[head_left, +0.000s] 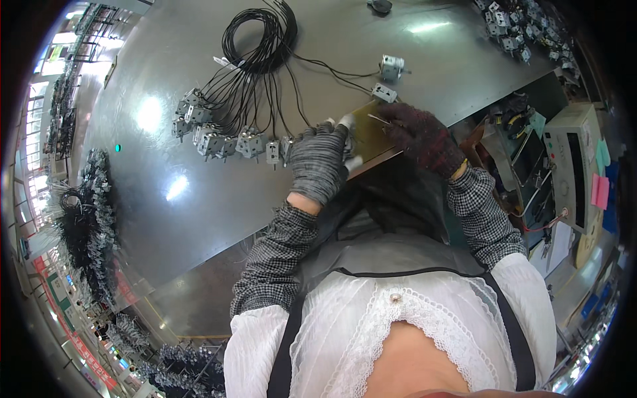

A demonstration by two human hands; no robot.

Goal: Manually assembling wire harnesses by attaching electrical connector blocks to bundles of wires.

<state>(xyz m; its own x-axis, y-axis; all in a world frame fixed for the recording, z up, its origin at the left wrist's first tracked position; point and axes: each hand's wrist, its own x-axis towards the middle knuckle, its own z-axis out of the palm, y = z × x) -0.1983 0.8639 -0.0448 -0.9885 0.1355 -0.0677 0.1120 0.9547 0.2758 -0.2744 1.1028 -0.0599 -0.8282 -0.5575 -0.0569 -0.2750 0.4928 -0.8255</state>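
Observation:
My left hand (320,159), in a grey striped glove with pale fingertips, is closed at the table's near edge. Its fingers and thumb curl around something small that they mostly hide. To its right my right hand (424,136), in a dark red glove, pinches a thin light-coloured stick-like tool (378,119) over a yellowish flat plate (369,136). Small silvery metal motors (251,142) on black wires stand in a row left of my left hand. Beyond my right hand lie another motor (392,67) and a small metal piece (383,93), also on wires.
A coil of black wire (259,46) lies on the metal table (199,219). More metal parts pile up at the far right (524,30). On the right are an open drawer with tools (514,123) and a beige box-shaped device (574,166). Wired bundles (93,225) hang at the left.

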